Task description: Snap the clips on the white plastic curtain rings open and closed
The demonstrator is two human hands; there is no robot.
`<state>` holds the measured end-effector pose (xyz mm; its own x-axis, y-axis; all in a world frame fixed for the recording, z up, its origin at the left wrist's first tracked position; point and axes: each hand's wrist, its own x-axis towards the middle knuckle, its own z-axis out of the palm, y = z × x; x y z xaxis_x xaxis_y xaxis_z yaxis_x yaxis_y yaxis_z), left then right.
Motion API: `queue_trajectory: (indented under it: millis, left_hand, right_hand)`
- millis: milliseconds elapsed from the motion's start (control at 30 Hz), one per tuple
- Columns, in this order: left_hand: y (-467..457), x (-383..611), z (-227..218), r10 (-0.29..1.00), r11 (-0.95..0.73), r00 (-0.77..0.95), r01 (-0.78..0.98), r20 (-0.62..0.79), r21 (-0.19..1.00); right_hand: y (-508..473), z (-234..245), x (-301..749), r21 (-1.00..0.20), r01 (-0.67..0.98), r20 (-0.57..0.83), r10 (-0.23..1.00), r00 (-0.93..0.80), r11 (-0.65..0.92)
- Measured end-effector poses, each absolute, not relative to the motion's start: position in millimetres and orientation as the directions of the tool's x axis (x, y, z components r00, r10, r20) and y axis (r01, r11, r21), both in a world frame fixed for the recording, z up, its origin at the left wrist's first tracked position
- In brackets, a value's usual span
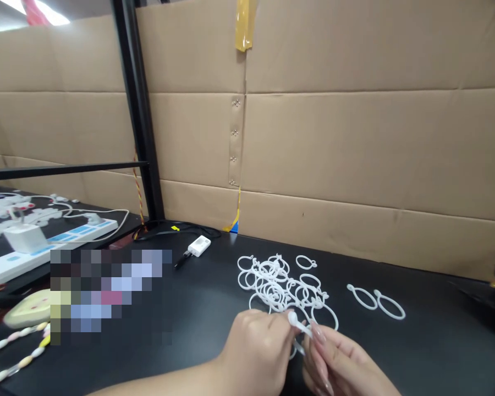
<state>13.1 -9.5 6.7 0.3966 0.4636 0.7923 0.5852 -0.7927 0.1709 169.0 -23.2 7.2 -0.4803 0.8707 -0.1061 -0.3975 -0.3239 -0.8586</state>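
Observation:
My left hand (258, 349) and my right hand (338, 357) meet low in the head view, fingers pinched together on one white plastic ring (300, 325) with a small knob at its end. Just beyond them a tangled pile of several white rings (282, 283) lies on the black table (416, 346). Two separate white rings (377, 301) lie side by side to the right of the pile.
A cardboard wall (355, 137) closes off the back of the table. A black metal post (138, 110) stands at left. A small white adapter with a black cable (198, 246) lies near the wall. A white power strip (45, 247) and a beaded cord (12, 355) sit at far left.

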Motion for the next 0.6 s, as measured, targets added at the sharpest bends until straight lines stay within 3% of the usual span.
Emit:
queue_trajectory:
  millis: [367,500,600]
  left_hand:
    - [-10.9,16.7,-0.8,0.269,-0.843,0.418,0.537,0.868,0.003]
    - [-10.6,13.9,8.2,0.274,-0.852,0.398,0.523,0.875,0.029]
    - [-11.6,9.6,18.6,0.342,-0.87,0.368,0.472,0.865,0.143]
  right_hand:
    - [-26.0,15.2,174.4,-0.942,-0.226,-0.094,0.842,-0.531,-0.248]
    - [-24.9,8.8,172.3,-0.963,-0.209,-0.048,0.87,-0.491,-0.171]
    - [-25.8,8.4,171.9,-0.969,-0.205,-0.028,0.886,-0.462,-0.137]
